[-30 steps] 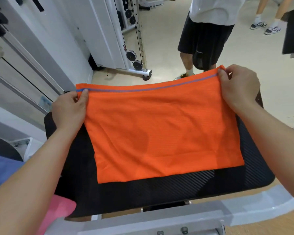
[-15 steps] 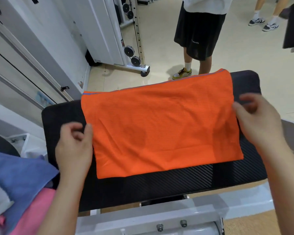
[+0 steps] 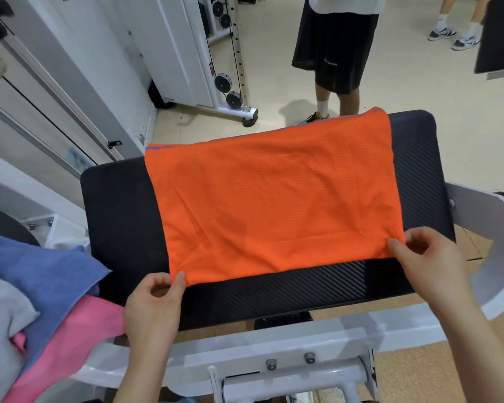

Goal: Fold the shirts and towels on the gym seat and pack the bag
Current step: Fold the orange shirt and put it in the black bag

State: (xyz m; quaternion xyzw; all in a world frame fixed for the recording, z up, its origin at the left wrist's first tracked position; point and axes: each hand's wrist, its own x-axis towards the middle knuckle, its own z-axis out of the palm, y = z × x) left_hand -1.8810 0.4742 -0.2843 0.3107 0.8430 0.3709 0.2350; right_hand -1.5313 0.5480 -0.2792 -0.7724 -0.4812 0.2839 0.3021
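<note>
Fabric of the orange shirt [image 3: 274, 205] lies flat across the middle of the black gym seat [image 3: 120, 216]. Its blue-striped far edge reaches the seat's far edge, and its near edge stops short of the near edge. The left hand [image 3: 152, 309] pinches the shirt's near-left corner between thumb and fingers, and the right hand [image 3: 431, 266] pinches the near-right corner likewise.

The step looks like the next fold, near edge carried to far. To do it well, both corners should rise together and level, with the thin mesh held taut so the creases by the left corner pull out. They should land square on the striped edge, since slack would likely let the layers beneath slide.

The seat's ribbed cover shows along its left, right and near edges. Off the left edge, a blue towel [image 3: 41, 274], a pink cloth [image 3: 79, 330] and a grey cloth [image 3: 0, 315] lie heaped. A white machine frame [image 3: 245, 359] runs below the near edge. Beyond the far edge, a person in black shorts [image 3: 335, 45] stands on the pale floor [image 3: 419, 91]. No bag shows.
</note>
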